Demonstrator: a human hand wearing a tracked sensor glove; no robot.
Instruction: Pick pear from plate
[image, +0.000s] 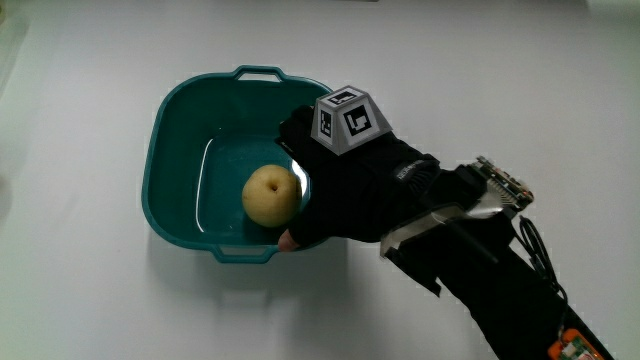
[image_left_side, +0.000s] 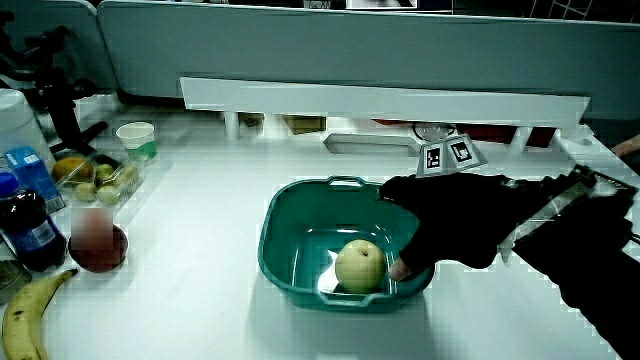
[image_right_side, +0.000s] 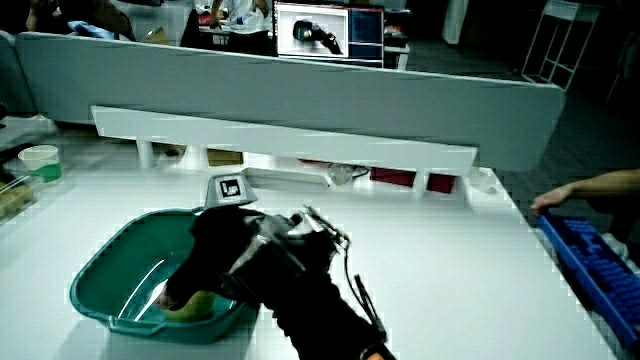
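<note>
A yellow pear (image: 270, 195) lies in a teal basin (image: 175, 150) with handles; in a side view the pear (image_left_side: 360, 265) rests near the basin's rim (image_left_side: 290, 215) nearest the person. The gloved hand (image: 330, 190) reaches over the rim into the basin, right beside the pear. Its fingers (image: 295, 130) are spread above the pear and the thumb tip (image: 290, 240) sits at the pear's side, with no closed grasp. In a side view the hand (image_right_side: 205, 255) hides most of the pear (image_right_side: 190, 305). The patterned cube (image: 350, 118) stands on the hand's back.
At the table's edge, in a side view, lie a banana (image_left_side: 25, 310), a dark bottle (image_left_side: 30, 230), a red cup (image_left_side: 97, 240), a tray of fruit (image_left_side: 95, 180) and a green cup (image_left_side: 137, 140). A low partition (image_left_side: 380, 100) borders the table. A blue crate (image_right_side: 590, 270) stands at an edge.
</note>
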